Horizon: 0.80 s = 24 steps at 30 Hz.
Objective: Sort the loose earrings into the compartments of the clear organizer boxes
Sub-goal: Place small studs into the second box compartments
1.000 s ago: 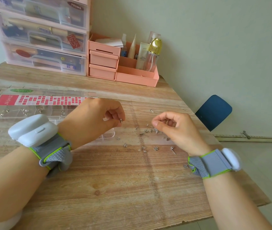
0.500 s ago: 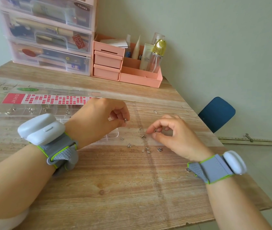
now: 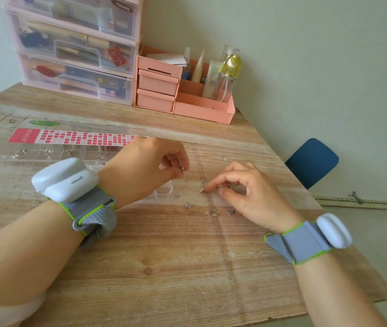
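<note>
A clear organizer box [image 3: 6, 159] lies open on the wooden table, with small silver earrings [image 3: 47, 152] in its far-left compartments. Its lid carries a red-and-pink sticker sheet [image 3: 69, 138]. My left hand [image 3: 145, 168] hovers over the box's right end and pinches one silver earring [image 3: 183, 169] between thumb and fingertip. My right hand [image 3: 246, 194] is low over the table, its index finger and thumb closing on a loose earring [image 3: 202, 190]. Several more loose earrings [image 3: 187, 204] lie scattered just below both hands.
Stacked clear drawers [image 3: 74, 55] and a pink desk organizer [image 3: 159, 90] with bottles [image 3: 229, 74] stand at the table's back edge. A blue chair [image 3: 312, 161] sits past the right table edge. One stray earring [image 3: 223, 158] lies farther back.
My right hand has dropped from above the pile toward the table and reached left, its fingers now at a loose earring. My left hand keeps the same pinch with barely any movement.
</note>
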Each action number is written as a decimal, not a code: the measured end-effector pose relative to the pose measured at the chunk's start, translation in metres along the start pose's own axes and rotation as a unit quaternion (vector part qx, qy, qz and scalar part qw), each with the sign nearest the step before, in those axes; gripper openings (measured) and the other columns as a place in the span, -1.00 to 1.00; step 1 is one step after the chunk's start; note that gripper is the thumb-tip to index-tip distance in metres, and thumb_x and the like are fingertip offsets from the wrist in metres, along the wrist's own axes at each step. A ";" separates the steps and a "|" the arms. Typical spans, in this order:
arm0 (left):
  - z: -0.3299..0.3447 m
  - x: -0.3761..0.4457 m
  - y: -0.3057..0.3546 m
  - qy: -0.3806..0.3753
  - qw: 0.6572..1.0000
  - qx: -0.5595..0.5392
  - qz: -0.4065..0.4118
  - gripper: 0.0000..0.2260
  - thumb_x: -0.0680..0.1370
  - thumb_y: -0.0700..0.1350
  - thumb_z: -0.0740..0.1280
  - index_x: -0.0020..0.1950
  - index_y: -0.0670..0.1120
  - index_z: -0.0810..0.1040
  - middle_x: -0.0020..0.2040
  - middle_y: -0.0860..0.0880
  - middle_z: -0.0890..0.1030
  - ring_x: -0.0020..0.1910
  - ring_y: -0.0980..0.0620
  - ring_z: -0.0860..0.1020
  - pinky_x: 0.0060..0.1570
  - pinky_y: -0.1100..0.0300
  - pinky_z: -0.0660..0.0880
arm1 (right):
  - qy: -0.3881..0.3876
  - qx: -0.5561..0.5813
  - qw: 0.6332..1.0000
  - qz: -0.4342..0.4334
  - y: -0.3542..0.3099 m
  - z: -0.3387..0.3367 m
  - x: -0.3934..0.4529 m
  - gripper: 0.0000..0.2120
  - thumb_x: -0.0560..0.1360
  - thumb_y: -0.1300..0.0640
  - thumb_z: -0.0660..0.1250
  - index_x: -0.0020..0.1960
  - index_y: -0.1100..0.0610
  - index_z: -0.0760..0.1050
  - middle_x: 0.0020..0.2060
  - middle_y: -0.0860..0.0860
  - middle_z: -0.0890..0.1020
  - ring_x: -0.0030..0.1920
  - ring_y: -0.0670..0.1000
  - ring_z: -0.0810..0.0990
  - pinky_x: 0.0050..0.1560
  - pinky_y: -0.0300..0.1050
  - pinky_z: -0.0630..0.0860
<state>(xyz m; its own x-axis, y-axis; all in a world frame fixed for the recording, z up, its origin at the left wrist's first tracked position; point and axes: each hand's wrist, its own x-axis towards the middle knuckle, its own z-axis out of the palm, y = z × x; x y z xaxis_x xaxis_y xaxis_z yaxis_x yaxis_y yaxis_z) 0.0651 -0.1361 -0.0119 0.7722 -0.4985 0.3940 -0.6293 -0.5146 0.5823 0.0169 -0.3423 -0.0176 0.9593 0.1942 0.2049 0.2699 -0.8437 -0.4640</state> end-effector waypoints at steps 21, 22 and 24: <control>0.001 0.000 -0.001 0.000 1.000 -0.002 -0.002 -0.86 0.42 -0.21 0.41 -0.18 0.05 0.57 -0.29 0.16 0.59 -0.16 0.29 0.49 -0.13 0.48 0.41 | 0.146 0.036 0.987 0.048 0.009 -0.004 0.003 -0.74 0.43 0.32 0.31 -0.19 -0.03 0.59 -0.29 -0.13 0.45 -0.31 -0.23 0.39 -0.24 -0.44 0.30; 0.001 0.000 -0.001 -0.001 1.000 -0.002 -0.002 -0.86 0.42 -0.21 0.41 -0.18 0.05 0.57 -0.29 0.16 0.59 -0.16 0.29 0.49 -0.14 0.50 0.40 | 0.140 0.028 0.988 0.056 0.010 -0.003 0.003 -0.73 0.44 0.32 0.31 -0.21 -0.05 0.58 -0.29 -0.14 0.45 -0.31 -0.24 0.40 -0.26 -0.45 0.29; 0.000 0.000 0.000 -0.003 1.000 -0.001 -0.001 -0.86 0.42 -0.21 0.41 -0.17 0.04 0.58 -0.29 0.15 0.59 -0.15 0.29 0.49 -0.15 0.51 0.40 | 0.132 0.011 0.989 0.066 0.011 -0.002 0.003 -0.71 0.43 0.30 0.31 -0.24 -0.09 0.57 -0.28 -0.13 0.47 -0.30 -0.27 0.41 -0.26 -0.46 0.28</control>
<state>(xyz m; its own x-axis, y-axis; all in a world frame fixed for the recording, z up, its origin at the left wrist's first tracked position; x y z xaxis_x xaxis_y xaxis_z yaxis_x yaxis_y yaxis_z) 0.0654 -0.1360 -0.0123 0.7732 -0.5012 0.3886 -0.6273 -0.5140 0.5851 0.0224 -0.3521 -0.0200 0.9319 -0.0580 0.3581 0.1475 -0.8413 -0.5201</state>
